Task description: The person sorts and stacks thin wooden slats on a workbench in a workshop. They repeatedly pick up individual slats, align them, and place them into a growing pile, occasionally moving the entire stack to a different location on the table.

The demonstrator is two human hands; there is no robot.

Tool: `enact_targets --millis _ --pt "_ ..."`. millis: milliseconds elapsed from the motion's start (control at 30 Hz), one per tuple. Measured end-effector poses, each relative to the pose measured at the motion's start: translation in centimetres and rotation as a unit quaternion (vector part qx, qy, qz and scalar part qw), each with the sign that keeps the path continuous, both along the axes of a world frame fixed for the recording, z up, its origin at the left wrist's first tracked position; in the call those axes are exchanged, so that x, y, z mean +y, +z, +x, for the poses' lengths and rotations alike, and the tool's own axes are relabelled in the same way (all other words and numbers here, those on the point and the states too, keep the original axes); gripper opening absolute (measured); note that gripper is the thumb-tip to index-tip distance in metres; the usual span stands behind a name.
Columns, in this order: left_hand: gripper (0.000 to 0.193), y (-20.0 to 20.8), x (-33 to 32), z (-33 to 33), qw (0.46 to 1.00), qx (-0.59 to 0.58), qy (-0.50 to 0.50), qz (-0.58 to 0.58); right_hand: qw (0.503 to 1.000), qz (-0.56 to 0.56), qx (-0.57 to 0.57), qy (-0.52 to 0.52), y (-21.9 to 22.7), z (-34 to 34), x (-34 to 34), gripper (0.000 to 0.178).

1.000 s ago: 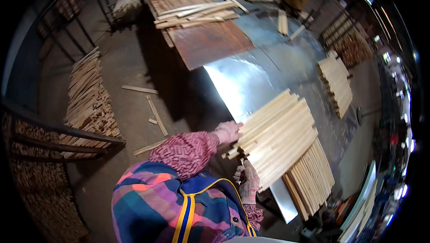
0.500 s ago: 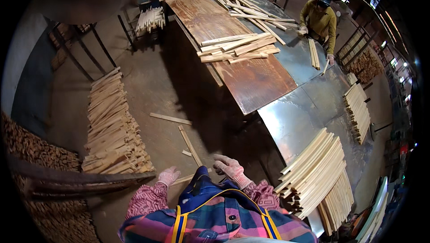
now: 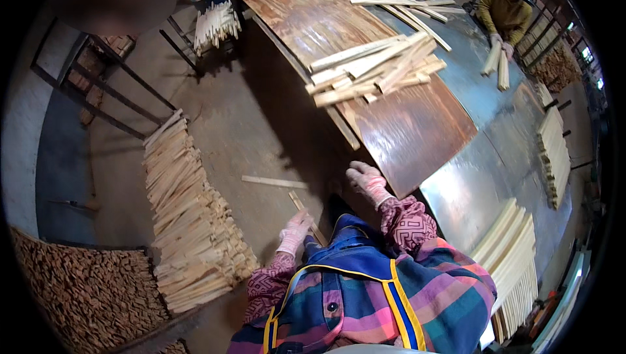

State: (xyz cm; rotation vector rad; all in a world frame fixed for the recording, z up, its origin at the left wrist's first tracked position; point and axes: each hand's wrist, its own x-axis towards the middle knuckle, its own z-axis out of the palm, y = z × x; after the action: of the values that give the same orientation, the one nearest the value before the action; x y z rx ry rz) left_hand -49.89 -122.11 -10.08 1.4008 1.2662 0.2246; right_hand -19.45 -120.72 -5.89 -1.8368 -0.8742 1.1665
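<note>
My left hand (image 3: 298, 229), in a pale glove with reddish stains, hangs in the air over the floor with its fingers loosely stretched and nothing in them. Beneath it a thin wooden strip (image 3: 297, 200) lies on the floor, partly hidden by the hand. My right hand (image 3: 367, 181), gloved alike, is held out beside the near corner of a brown plywood sheet (image 3: 417, 133), fingers apart and bare of any object. A loose pile of wooden strips (image 3: 378, 67) rests crosswise on that sheet.
A metal-topped table (image 3: 450, 188) carries stacked strips (image 3: 512, 250) at my right. Across it a person (image 3: 505, 12) holds short strips (image 3: 497, 64). A long strip stack (image 3: 189, 217) stands on my left, near metal racks (image 3: 117, 80). Another strip (image 3: 274, 181) lies on the floor.
My view has shifted toward the plywood sheet, and both hands have moved forward. The person across the table has lifted strips that were lying on it.
</note>
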Motion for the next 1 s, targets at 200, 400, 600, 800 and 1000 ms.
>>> enact_targets --millis 200,400,600,800,1000 --pt "0.057 5.8 14.8 4.3 0.973 0.213 -0.062 0.058 0.982 -0.108 -0.035 -0.150 3.3 13.9 12.8 0.068" --pt "0.070 2.2 30.1 12.3 0.965 -0.118 0.208 -0.103 0.941 -0.141 -0.172 -0.256 4.4 21.7 22.6 0.094" --pt "0.101 1.8 39.8 24.4 0.909 -0.196 0.248 -0.273 0.880 -0.295 -0.169 -0.331 5.5 23.6 29.9 0.108" --pt "0.047 -5.5 45.8 22.3 0.820 0.072 -0.534 0.193 0.848 -0.366 -0.087 -0.373 8.2 24.3 33.4 0.111" --pt "0.041 -4.4 61.0 24.4 0.815 0.077 -0.521 0.242 0.821 -0.414 -0.085 -0.383 7.9 25.8 32.5 0.104"
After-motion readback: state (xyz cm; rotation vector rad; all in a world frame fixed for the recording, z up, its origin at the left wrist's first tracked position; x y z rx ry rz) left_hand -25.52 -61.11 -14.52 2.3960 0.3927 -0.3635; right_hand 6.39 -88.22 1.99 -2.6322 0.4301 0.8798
